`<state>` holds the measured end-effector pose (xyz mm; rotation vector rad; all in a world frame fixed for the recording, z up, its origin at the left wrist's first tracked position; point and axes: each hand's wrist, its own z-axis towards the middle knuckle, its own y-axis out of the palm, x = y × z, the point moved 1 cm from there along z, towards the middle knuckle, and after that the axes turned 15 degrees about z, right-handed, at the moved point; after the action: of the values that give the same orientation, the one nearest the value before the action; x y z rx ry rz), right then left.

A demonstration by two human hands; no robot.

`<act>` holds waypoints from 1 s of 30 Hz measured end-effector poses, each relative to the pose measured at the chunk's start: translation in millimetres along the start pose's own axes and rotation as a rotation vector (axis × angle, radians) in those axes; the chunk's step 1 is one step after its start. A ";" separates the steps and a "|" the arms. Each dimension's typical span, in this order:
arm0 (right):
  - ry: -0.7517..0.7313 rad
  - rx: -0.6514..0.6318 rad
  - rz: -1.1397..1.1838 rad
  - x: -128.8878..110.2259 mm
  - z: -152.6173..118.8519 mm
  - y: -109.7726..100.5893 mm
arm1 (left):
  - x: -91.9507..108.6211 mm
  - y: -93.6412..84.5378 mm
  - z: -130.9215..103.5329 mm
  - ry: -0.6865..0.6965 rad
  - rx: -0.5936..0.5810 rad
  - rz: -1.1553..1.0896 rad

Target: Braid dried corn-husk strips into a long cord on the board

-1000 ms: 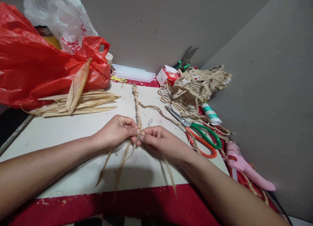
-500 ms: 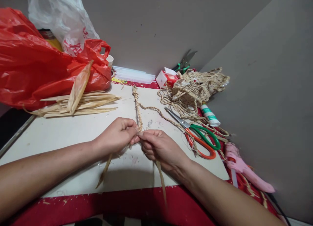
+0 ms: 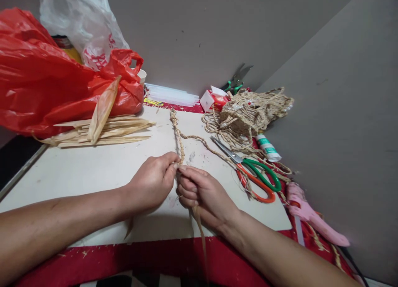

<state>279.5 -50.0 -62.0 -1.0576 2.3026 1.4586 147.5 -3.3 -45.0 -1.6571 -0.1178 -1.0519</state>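
A tan braided cord (image 3: pixel 179 140) runs from the far part of the white board down to my fingertips. My left hand (image 3: pixel 157 177) is closed in a pinch at the cord's near end. Right beside it, fingertips nearly touching, my right hand (image 3: pixel 202 191) is closed with curled fingers on the same end. A loose husk strip (image 3: pixel 201 229) hangs below the right hand, over the board's near edge. Under the left wrist the tip of another strip (image 3: pixel 129 227) shows; the rest of it is hidden.
Dried corn husks (image 3: pixel 105 131) lie at left before a red plastic bag (image 3: pixel 56 88). On the right are scissors (image 3: pixel 242 162), a heap of braided cord (image 3: pixel 251 113), a glue bottle (image 3: pixel 268 147) and a pink glue gun (image 3: pixel 314 216). Clear sticks (image 3: pixel 172 95) lie at the back.
My left hand has rolled over, its back now more upward, and covers most of the left strip. My right fingers have curled tighter. The view has shifted slightly.
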 end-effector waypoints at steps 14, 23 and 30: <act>-0.002 0.043 0.096 -2.3 -0.3 -2.8 | 3.7 -6.4 -9.2 0.017 -0.162 -0.089; 0.133 -0.059 0.005 -11.7 3.7 -4.9 | -8.3 -18.6 8.8 -0.159 -0.134 -0.384; 0.179 -0.066 -0.120 -17.7 6.6 -6.0 | -14.9 -1.3 12.6 -0.213 -0.406 -0.632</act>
<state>295.0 -37.8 -60.1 -1.3719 2.2752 1.4562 145.0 13.9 -54.1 -2.1692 -0.6362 -1.4287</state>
